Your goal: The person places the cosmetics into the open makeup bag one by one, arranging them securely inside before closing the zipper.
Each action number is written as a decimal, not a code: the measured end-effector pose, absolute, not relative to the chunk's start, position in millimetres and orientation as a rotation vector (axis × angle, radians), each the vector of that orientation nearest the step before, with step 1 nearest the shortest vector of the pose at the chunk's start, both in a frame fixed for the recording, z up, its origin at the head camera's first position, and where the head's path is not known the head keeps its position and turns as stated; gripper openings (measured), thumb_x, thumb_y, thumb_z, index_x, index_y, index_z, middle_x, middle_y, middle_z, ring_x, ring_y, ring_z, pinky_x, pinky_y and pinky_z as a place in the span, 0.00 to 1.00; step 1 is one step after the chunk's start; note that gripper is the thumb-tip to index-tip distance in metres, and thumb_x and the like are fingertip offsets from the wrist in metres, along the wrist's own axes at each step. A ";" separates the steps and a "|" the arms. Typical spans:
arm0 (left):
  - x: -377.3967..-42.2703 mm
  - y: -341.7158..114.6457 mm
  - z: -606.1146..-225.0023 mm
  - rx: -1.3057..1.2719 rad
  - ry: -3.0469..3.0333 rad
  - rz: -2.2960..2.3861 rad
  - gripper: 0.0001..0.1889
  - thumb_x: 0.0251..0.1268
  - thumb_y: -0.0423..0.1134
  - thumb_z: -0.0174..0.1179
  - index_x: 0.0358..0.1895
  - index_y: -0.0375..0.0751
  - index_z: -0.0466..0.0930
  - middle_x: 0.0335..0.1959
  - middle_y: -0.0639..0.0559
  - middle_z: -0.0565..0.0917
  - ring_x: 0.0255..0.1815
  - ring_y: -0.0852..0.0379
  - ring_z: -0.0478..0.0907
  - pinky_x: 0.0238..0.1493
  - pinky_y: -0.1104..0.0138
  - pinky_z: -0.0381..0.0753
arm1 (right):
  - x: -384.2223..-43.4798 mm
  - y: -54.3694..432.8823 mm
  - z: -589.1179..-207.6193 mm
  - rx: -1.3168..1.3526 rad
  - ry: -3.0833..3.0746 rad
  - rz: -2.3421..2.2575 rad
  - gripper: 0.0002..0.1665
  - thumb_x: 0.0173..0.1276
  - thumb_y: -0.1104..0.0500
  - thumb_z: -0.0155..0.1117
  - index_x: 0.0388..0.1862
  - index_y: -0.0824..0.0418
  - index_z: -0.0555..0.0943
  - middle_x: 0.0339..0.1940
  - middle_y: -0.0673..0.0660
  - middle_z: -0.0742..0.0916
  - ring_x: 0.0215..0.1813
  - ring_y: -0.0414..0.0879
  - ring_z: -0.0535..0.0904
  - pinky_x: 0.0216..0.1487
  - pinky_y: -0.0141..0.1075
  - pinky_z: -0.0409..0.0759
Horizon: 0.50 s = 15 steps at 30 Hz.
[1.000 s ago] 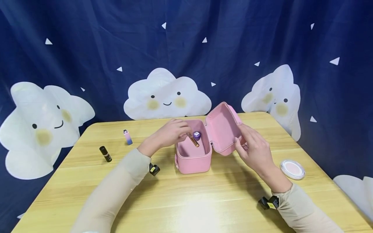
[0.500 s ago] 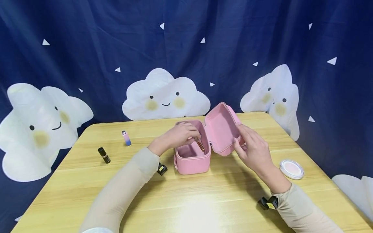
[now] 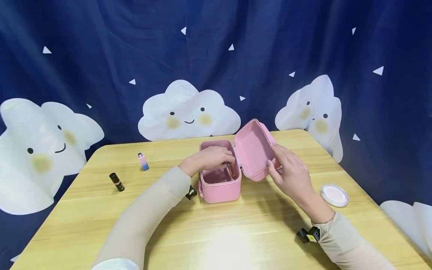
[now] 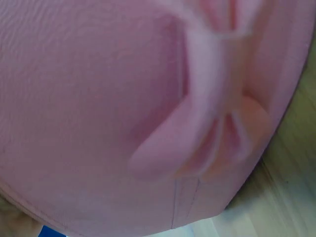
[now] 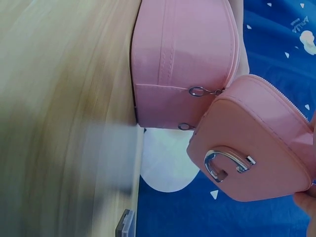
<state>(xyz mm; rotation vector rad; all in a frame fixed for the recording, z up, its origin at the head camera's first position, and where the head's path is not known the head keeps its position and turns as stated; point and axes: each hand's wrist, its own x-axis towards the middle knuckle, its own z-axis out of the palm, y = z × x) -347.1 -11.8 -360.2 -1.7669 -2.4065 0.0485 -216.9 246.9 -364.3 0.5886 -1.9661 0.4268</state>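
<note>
A pink cosmetic case [image 3: 221, 193] stands unzipped on the table, its lid [image 3: 254, 152] swung out to the right. My left hand [image 3: 214, 157] reaches down inside it and pinches a slim gold-brown cosmetic tube [image 3: 231, 171], tilted, low between the case walls. The fingertips are partly hidden. With my right hand [image 3: 291, 174] I hold the lid's outer edge, thumb and fingers on its rim. In the left wrist view, only the case's side with a pink bow [image 4: 212, 113] shows. The right wrist view has the lid's outside with a metal-trimmed handle [image 5: 227, 163].
On the left of the wooden table [image 3: 216, 228] lie a black tube [image 3: 116, 182] and a small pink-to-blue bottle [image 3: 143, 162]. A round clear-rimmed compact [image 3: 334, 195] lies by my right wrist. Behind the table hangs a blue cloud-print curtain [image 3: 216, 48].
My left hand has moved right and lower into the case with the tube. The purple jar seen inside earlier is now hidden. My right hand stays on the lid; the head view has turned slightly.
</note>
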 end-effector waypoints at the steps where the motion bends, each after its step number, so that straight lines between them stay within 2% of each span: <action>1: -346.8 -11.8 -360.5 -1.762 -2.417 0.052 0.10 0.61 0.32 0.65 0.42 0.52 0.80 0.43 0.59 0.83 0.46 0.57 0.79 0.52 0.63 0.78 | -217.1 246.5 -364.2 0.589 -1.965 0.429 0.27 0.65 0.52 0.54 0.59 0.65 0.79 0.54 0.63 0.84 0.36 0.54 0.81 0.34 0.53 0.82; 8: -346.1 -9.4 -361.1 -1.802 -2.425 0.062 0.10 0.57 0.33 0.69 0.38 0.52 0.80 0.38 0.59 0.81 0.39 0.60 0.79 0.43 0.65 0.80 | -218.2 245.6 -365.1 0.579 -1.981 0.432 0.28 0.67 0.50 0.52 0.59 0.65 0.79 0.54 0.63 0.84 0.38 0.55 0.81 0.36 0.53 0.82; 12: -347.5 -6.0 -362.8 -1.829 -2.415 0.090 0.09 0.59 0.34 0.68 0.40 0.51 0.80 0.38 0.58 0.81 0.37 0.60 0.79 0.42 0.67 0.80 | -217.7 246.1 -366.6 0.566 -1.992 0.438 0.28 0.66 0.50 0.52 0.59 0.65 0.79 0.54 0.63 0.84 0.40 0.55 0.81 0.38 0.54 0.81; 15: -348.7 -4.2 -363.7 -1.841 -2.423 0.083 0.09 0.60 0.33 0.67 0.41 0.50 0.81 0.39 0.58 0.82 0.38 0.61 0.79 0.42 0.69 0.79 | -216.5 246.5 -366.5 0.562 -1.990 0.441 0.28 0.66 0.50 0.53 0.59 0.65 0.79 0.54 0.63 0.84 0.38 0.54 0.80 0.37 0.54 0.81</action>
